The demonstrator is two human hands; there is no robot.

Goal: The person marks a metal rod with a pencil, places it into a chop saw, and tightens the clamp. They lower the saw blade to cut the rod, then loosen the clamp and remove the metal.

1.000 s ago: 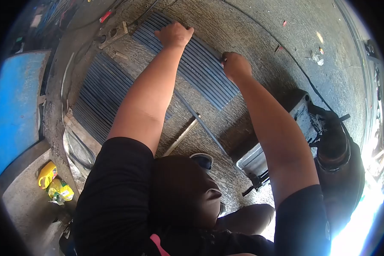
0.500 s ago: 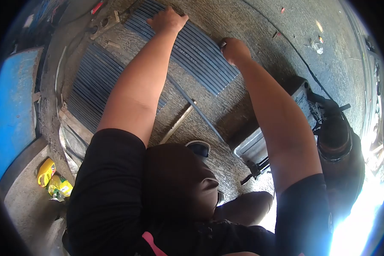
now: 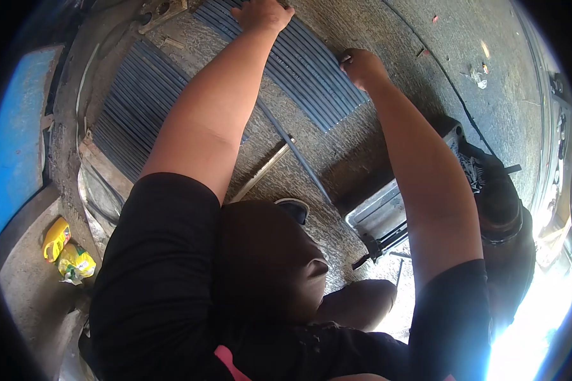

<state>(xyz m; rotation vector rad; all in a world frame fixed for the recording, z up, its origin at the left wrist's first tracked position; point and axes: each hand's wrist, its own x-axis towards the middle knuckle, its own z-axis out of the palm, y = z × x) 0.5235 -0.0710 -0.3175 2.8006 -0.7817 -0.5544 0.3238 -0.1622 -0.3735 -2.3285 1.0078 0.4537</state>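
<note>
A row of dark metal rods [image 3: 308, 79] lies side by side on the rough concrete floor. My left hand [image 3: 264, 14] rests over its far part, thumb and fingers spread; the frame's top edge cuts it off partly. At the row's right edge, my right hand [image 3: 363, 70] is curled closed against the rod ends. A small pale spot shows at its thumb, but whatever it grips is hidden. Left of my forearm lies a second row of similar rods [image 3: 143, 105]. One single rod [image 3: 292, 149] lies apart, crossing a wooden strip [image 3: 260, 170].
A heavy metal machine base [image 3: 381, 213] with a dark motor-like part [image 3: 499, 203] stands by my right arm. To the left are a blue panel [image 3: 19, 133] and yellow packets [image 3: 67, 251]. A dark cable [image 3: 448, 82] runs along the floor.
The view has shifted slightly, so the floor items sit higher in the picture. Both hands keep about the same places on the rod row.
</note>
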